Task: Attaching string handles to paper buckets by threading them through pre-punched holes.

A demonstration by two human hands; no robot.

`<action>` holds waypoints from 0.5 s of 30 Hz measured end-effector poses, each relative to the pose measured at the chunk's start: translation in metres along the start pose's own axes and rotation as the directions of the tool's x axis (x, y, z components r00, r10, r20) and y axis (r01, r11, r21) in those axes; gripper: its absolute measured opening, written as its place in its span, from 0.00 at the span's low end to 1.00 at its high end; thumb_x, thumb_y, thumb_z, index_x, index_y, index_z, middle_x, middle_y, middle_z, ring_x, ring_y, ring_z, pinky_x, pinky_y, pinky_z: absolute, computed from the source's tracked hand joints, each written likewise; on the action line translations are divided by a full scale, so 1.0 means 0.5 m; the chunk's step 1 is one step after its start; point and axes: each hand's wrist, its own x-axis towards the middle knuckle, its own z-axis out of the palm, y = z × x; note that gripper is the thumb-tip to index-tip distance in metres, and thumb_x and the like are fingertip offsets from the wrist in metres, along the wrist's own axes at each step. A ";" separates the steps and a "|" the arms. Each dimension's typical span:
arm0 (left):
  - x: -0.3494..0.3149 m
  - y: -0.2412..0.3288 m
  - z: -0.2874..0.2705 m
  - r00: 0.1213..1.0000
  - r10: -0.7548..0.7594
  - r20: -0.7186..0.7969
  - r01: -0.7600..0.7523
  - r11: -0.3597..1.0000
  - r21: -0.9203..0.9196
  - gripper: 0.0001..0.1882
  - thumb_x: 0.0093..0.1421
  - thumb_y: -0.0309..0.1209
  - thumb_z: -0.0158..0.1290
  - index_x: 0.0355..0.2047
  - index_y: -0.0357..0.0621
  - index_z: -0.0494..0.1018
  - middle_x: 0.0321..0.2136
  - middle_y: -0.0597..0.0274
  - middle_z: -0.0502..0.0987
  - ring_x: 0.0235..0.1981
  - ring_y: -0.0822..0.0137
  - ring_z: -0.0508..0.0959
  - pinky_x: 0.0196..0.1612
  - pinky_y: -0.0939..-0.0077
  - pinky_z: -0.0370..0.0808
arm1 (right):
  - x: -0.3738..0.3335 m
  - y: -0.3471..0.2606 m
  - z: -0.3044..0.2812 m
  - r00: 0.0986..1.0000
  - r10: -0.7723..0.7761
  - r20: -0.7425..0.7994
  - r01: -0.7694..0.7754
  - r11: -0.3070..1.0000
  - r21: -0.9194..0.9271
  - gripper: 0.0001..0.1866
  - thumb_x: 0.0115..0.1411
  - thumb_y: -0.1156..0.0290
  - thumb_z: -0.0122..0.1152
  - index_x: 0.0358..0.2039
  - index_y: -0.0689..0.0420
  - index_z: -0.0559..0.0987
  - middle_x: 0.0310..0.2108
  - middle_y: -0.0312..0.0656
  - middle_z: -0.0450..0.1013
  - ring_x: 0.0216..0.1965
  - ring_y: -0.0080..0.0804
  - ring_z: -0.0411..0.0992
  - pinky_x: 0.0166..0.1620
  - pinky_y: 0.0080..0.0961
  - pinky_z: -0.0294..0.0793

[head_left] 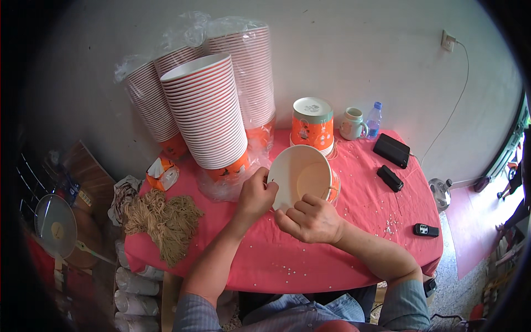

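A white-lined paper bucket (293, 177) with an orange outside stands tilted, its open mouth toward me. My left hand (257, 191) is closed at the left of its rim, fingertips pinching the wall beside a small dark spot. Curled into a loose fist, my right hand (312, 219) lies against the near rim; what its fingers hold, if anything, is hidden. A thin tan cord (334, 190) shows on the bucket's right side. Behind stands an upside-down orange bucket (313, 130) with cord at its base. A heap of tan cords (164, 221) lies to the left.
Tall nested bucket stacks (204, 110), some in clear plastic, rise at the back left of the pink-covered table (243, 260). A mug (352, 124), a water bottle (374, 120), a black case (391, 150), a black object (390, 178) and a small remote (425, 230) lie rightward. White bits dot the cloth.
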 end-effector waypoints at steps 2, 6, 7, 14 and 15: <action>0.005 -0.017 -0.002 1.000 0.020 -0.004 -0.020 1.000 -0.014 0.10 0.65 0.29 0.55 0.38 0.30 0.76 0.26 0.39 0.80 0.27 0.47 0.84 0.35 0.52 0.78 | 0.002 -0.002 -0.001 1.000 -0.002 0.016 0.002 1.000 0.008 0.12 0.57 0.70 0.65 0.43 0.53 0.80 0.23 0.26 0.69 0.26 0.21 0.74 0.33 0.23 0.72; 0.006 -0.006 -0.004 1.000 0.021 0.015 -0.020 0.999 -0.028 0.10 0.65 0.27 0.54 0.34 0.30 0.76 0.24 0.41 0.80 0.26 0.52 0.84 0.33 0.54 0.77 | 0.002 -0.006 0.003 1.000 -0.002 0.010 0.002 1.000 0.007 0.11 0.57 0.70 0.65 0.42 0.53 0.80 0.24 0.27 0.69 0.26 0.21 0.75 0.33 0.24 0.72; 0.007 -0.008 -0.002 1.000 0.020 0.018 -0.019 0.999 -0.028 0.10 0.65 0.27 0.54 0.34 0.30 0.76 0.24 0.41 0.80 0.26 0.52 0.84 0.33 0.54 0.77 | 0.001 -0.007 0.006 1.000 -0.005 0.001 0.005 1.000 0.016 0.13 0.56 0.69 0.66 0.42 0.53 0.80 0.23 0.27 0.69 0.25 0.21 0.74 0.33 0.24 0.71; 0.012 -0.022 0.009 0.999 0.050 -0.020 -0.050 0.999 -0.007 0.10 0.64 0.27 0.55 0.31 0.31 0.72 0.21 0.46 0.76 0.21 0.58 0.76 0.29 0.55 0.73 | -0.005 -0.005 0.009 1.000 -0.003 -0.001 0.003 1.000 0.028 0.14 0.56 0.69 0.67 0.43 0.54 0.80 0.23 0.28 0.68 0.25 0.22 0.73 0.32 0.25 0.71; 0.011 -0.024 0.008 0.997 0.073 -0.030 -0.072 0.997 0.015 0.09 0.64 0.27 0.55 0.31 0.31 0.71 0.21 0.47 0.75 0.21 0.58 0.75 0.29 0.56 0.72 | -0.004 -0.004 0.010 1.000 -0.003 -0.003 0.003 1.000 0.029 0.14 0.56 0.69 0.67 0.43 0.54 0.80 0.23 0.28 0.68 0.25 0.22 0.73 0.32 0.25 0.71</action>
